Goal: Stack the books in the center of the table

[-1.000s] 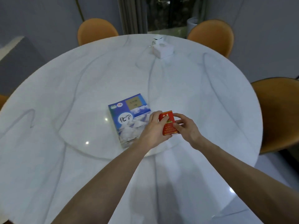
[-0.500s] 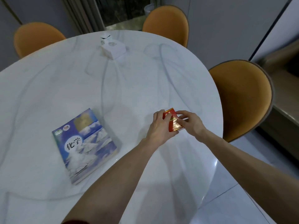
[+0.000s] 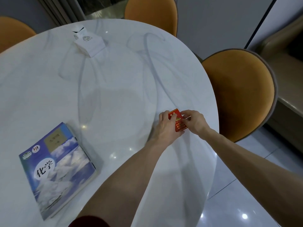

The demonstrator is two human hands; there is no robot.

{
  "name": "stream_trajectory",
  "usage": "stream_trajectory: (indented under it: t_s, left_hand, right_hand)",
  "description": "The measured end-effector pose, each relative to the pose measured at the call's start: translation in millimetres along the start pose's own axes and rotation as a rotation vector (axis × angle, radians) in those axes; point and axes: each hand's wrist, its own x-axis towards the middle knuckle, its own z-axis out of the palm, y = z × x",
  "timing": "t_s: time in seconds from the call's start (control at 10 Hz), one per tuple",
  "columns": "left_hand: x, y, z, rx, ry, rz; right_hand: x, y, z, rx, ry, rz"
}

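Both hands are on the small red book [image 3: 178, 122], which sits at about three o'clock on the round white desk [image 3: 114, 89], close to its right rim. The left hand [image 3: 165, 128] wraps the book's left edge with fingers curled over the top of the cover, and the right hand [image 3: 194, 122] pinches its right edge between thumb and fingertips; whether the book rests on the desk or is lifted just clear cannot be told. The large blue book [image 3: 57, 167] lies flat at about eight o'clock, well apart from the red one, its cover up and its spine angled toward the near rim. A white tissue box [image 3: 89, 42] stands at about eleven o'clock, away from both. The step in hand looks like gripping the red book to carry it; the stack is not yet made. To do it well, keep both edges held so the little book stays level, and bring it inward toward the middle of the desk. Since the blue book is far broader, it should likely go to the centre first as the base, with the red one set squarely on its cover, not overhanging an edge.
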Motion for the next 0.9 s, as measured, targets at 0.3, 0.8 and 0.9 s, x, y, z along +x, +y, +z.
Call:
stream_trajectory:
  t_s: [0.3, 0.8, 0.9]
  left_hand:
    - [20, 6, 22, -0.019, 0.013, -0.045]
    - [25, 10, 34, -0.002, 0.019, -0.09]
    - [23, 10, 29, -0.021, -0.048, -0.119]
  right_hand:
    - [31, 12, 2, -0.054, -0.023, 0.03]
    - [38, 15, 7, -0.092, -0.028, 0.017]
    - [39, 14, 4, -0.094, -0.018, 0.049]
